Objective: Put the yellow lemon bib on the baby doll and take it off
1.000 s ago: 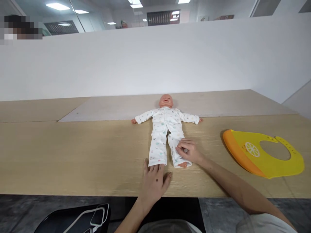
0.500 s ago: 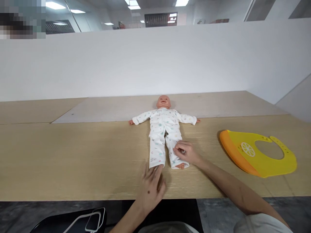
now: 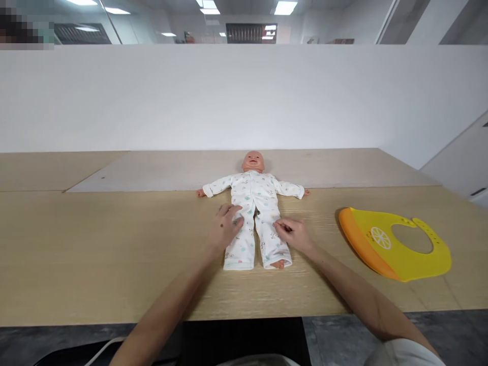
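A baby doll (image 3: 253, 161) lies on its back on the table, head away from me and arms spread. Its clothing is a white printed top (image 3: 249, 187) and matching trousers (image 3: 240, 254). My left hand (image 3: 224, 229) rests at the outer thigh of the trouser leg on the left, thumb and fingers apart. At the other leg, my right hand (image 3: 297, 235) has its fingertips pinched together on the trouser cloth near the knee. One doll foot (image 3: 279, 264) shows at the cuff on the right; the other foot is hidden inside its trouser leg.
To the right lies a yellow bib (image 3: 414, 259) with an orange catch pocket and a printed citrus slice. A white partition (image 3: 244, 96) rises behind the wooden table (image 3: 114, 244). Below the table's front edge, a white cable (image 3: 102, 351) lies on something black.
My left hand has moved up from the cuff on the left to the thigh of that leg. The right hand stays at the other trouser leg. The view has shifted slightly.
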A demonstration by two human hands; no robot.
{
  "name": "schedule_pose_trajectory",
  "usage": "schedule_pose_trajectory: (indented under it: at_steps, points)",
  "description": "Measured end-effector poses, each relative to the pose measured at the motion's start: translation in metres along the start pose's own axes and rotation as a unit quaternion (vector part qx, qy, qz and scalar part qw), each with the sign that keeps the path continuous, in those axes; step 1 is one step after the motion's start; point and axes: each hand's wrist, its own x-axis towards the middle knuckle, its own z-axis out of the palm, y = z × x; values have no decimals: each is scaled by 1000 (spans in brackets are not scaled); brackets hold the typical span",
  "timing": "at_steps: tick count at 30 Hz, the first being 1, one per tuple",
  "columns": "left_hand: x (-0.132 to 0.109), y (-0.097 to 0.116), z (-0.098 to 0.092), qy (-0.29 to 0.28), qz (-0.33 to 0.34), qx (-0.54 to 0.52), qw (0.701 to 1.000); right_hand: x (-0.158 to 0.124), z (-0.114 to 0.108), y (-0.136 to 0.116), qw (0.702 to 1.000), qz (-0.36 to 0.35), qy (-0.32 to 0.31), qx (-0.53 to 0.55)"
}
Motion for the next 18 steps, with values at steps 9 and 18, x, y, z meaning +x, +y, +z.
schedule_pose_trajectory:
  at_steps: [9,18]
  points:
    - [27,-7,24,39,165,96,981,-1,3,-3,999,19,0,26]
    - [17,-8,8,-15,168,-73,983,-1,0,2,995,81,-48,36]
